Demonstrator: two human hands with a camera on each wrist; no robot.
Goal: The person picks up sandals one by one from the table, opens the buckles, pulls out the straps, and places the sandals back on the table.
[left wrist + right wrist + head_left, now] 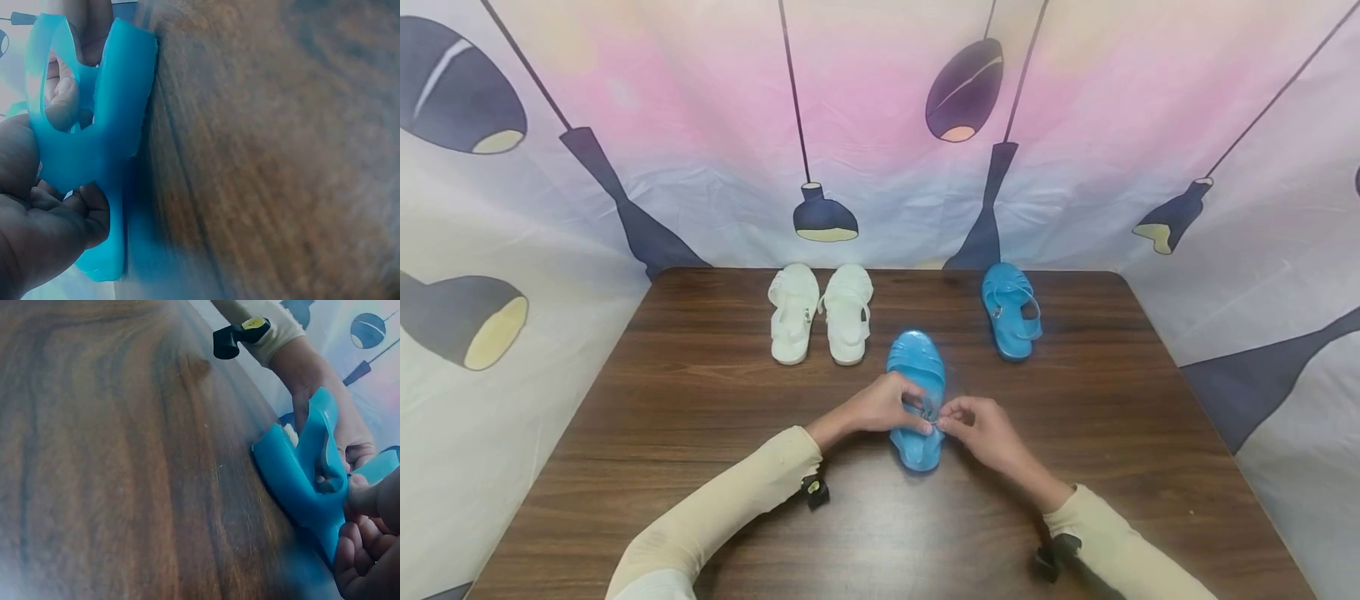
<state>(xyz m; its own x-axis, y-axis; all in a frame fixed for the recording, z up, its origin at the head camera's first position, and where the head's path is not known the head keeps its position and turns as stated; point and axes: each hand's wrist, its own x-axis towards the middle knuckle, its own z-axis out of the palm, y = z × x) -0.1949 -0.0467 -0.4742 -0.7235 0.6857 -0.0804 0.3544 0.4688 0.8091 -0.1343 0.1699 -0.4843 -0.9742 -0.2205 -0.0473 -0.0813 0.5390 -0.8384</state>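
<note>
A blue jelly sandal (916,358) lies sole down on the table in the head view, its toe pointing away. The left hand (883,404) reaches over it from the left and grips the ankle strap near its small buckle (927,414). From the right side, the right hand (988,429) pinches the strap at that same spot with thumb and forefinger. In the right wrist view a loose strap end (378,467) sticks out past the right thumb. The heel band (69,150) stands up beside the left fingers. Fingers partly hide the buckle.
A second blue sandal (1011,312) stands at the back right of the brown wooden table (700,433). Two white sandals (847,317) stand side by side at the back, left of centre. Behind the table hangs a cloth (880,108) printed with lamps.
</note>
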